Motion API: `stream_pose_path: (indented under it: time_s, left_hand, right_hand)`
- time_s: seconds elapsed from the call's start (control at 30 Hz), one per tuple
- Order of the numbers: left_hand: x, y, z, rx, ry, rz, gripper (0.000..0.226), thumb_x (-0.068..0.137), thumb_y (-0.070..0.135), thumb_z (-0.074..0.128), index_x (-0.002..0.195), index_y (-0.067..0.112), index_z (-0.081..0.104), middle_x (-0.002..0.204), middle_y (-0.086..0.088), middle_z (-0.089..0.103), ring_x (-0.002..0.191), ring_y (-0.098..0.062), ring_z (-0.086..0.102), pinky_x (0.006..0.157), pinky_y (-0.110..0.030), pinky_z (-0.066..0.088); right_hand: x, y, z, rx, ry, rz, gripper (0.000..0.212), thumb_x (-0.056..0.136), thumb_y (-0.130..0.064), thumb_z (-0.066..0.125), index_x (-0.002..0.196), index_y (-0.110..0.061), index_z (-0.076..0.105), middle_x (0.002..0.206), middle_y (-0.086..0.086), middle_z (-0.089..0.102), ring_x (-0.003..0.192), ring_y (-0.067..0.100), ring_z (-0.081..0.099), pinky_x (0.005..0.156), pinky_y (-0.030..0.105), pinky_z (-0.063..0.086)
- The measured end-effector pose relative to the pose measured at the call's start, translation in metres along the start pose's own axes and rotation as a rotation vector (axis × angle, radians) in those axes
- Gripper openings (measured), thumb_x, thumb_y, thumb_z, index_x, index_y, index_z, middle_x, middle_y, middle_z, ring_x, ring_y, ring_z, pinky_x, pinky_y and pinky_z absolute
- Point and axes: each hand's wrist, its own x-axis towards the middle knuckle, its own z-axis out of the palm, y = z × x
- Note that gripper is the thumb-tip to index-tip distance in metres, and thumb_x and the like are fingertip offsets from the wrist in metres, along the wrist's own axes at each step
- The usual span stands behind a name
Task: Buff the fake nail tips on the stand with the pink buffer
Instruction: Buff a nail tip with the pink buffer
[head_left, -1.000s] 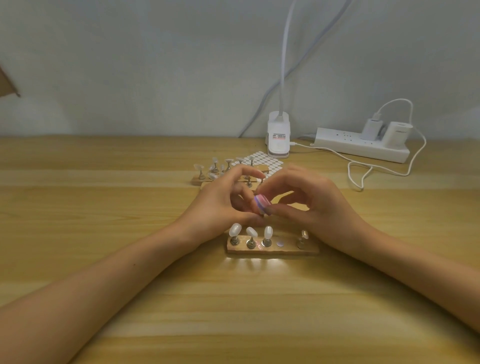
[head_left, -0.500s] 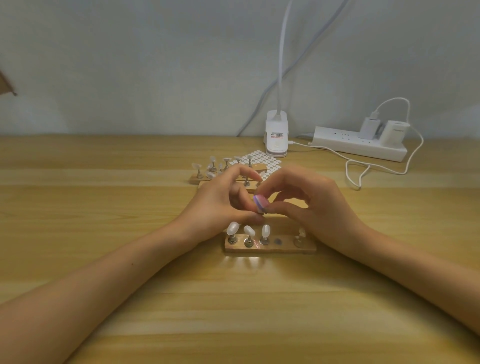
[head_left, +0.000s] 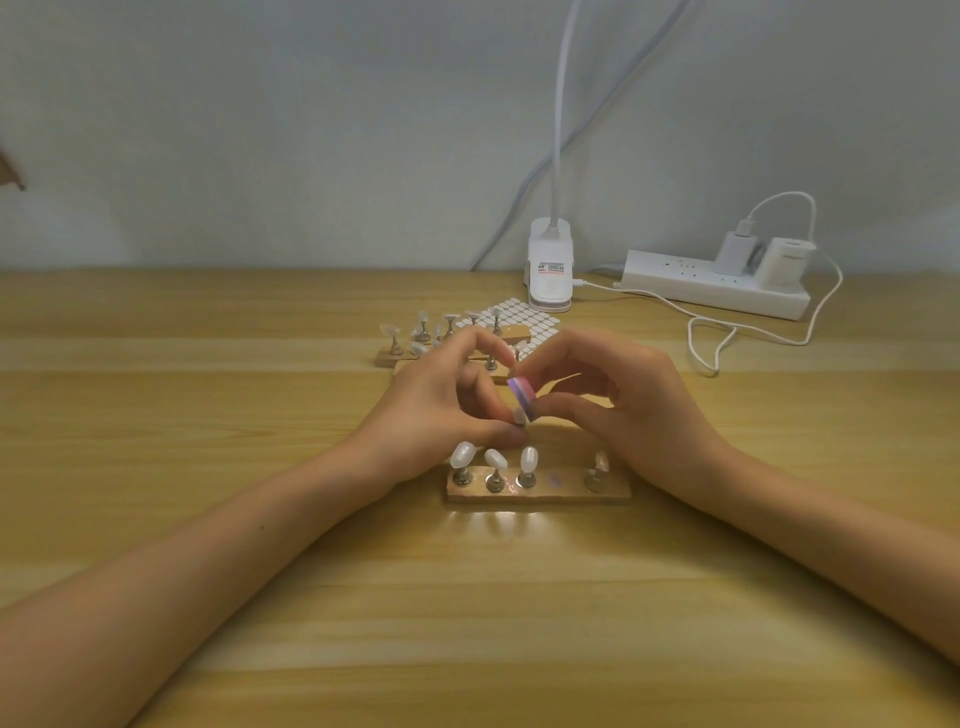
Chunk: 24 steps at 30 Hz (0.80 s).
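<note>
Wooden tabletop is running back to a pale wall. Near its middle the stand is sitting, carrying 3 nail tips on its left pegs and 1 on the far right peg. At 12 o'clock from it, the left hand is pinching a loose nail tip between thumb and fingers, while the right hand is gripping the pink buffer in its fingertips and pressing it against that tip. Spare stands and a sticker sheet are lying at 11 o'clock, a lamp clip at 12, and a power strip at 2.
</note>
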Motion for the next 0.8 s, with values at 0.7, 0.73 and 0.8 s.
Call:
stream_pose_path:
  time_s: [0.7,0.73,0.8]
  left_hand:
    - [-0.0011,0.0013,0.0011,0.011,0.006,0.001,0.049,0.071,0.003,0.086,0.105,0.018,0.055,0.063,0.007,0.068,0.065,-0.007,0.067,0.074,-0.02,0.052]
    - [-0.0008,0.0009,0.001,0.012,0.008,0.001,0.048,0.071,0.003,0.086,0.104,0.018,0.055,0.063,0.007,0.068,0.065,-0.007,0.067,0.074,-0.02,0.053]
    - [-0.0004,0.0007,0.0012,0.016,0.012,0.005,0.048,0.071,0.003,0.087,0.104,0.018,0.055,0.064,0.006,0.069,0.066,-0.008,0.068,0.078,-0.023,0.055]
  right_hand:
    - [-0.0002,0.0013,-0.0007,-0.045,-0.018,-0.042,0.011,0.084,-0.006,0.076,0.093,-0.002,0.071,0.09,0.005,0.07,0.087,0.023,0.069,0.079,0.04,0.059]
    - [0.0001,0.0022,-0.0013,-0.051,-0.026,-0.024,0.011,0.084,-0.006,0.076,0.092,-0.002,0.071,0.09,0.005,0.07,0.087,0.022,0.069,0.079,0.041,0.059]
    - [0.0,0.0028,-0.0029,-0.032,-0.018,0.005,0.012,0.084,-0.009,0.076,0.092,-0.002,0.071,0.09,0.004,0.071,0.087,0.02,0.07,0.079,0.042,0.059]
